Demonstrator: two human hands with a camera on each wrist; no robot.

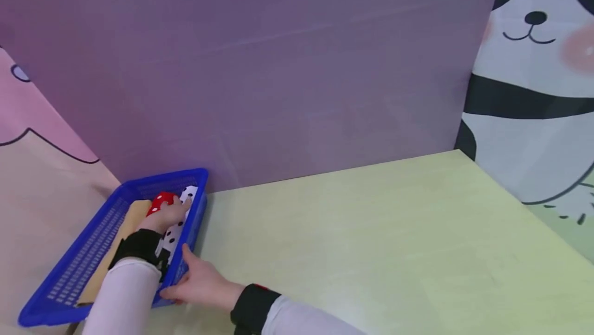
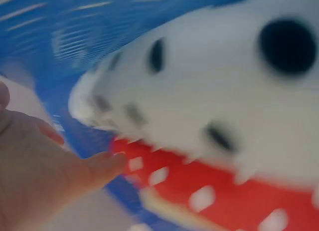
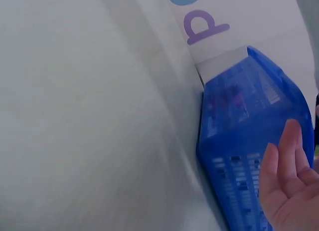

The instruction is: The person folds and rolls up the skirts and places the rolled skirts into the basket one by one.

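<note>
- At lower left of the head view, a blue basket [image 1: 79, 268] is set on a pale yellow-green table [image 1: 371, 232], against a purple wall [image 1: 260, 67].
- Left hand [image 1: 169, 215] is placed inside the basket, on top of a red piece with white dots [image 1: 160, 202] and a white piece with black dots [image 1: 175, 232]; whether the fingers curl around either piece cannot be told.
- In the left wrist view, heavily blurred, the white dotted piece [image 2: 209, 91] fills the upper right, the red dotted piece [image 2: 224, 196] is seen just below it, and the left hand's fingers [image 2: 99, 168] are seen reaching the red edge.
- A tan board [image 1: 122, 232] is seen lying flat in the basket, left of the dotted pieces.
- Right hand [image 1: 199, 283] is held flat against the basket's outer right wall, fingers straight and spread.
- In the right wrist view, the basket [image 3: 249, 136] is seen at centre right, with the right hand's fingertips [image 3: 281, 156] straight against its side.
- A panda picture [image 1: 533, 82] is seen at the right edge.
</note>
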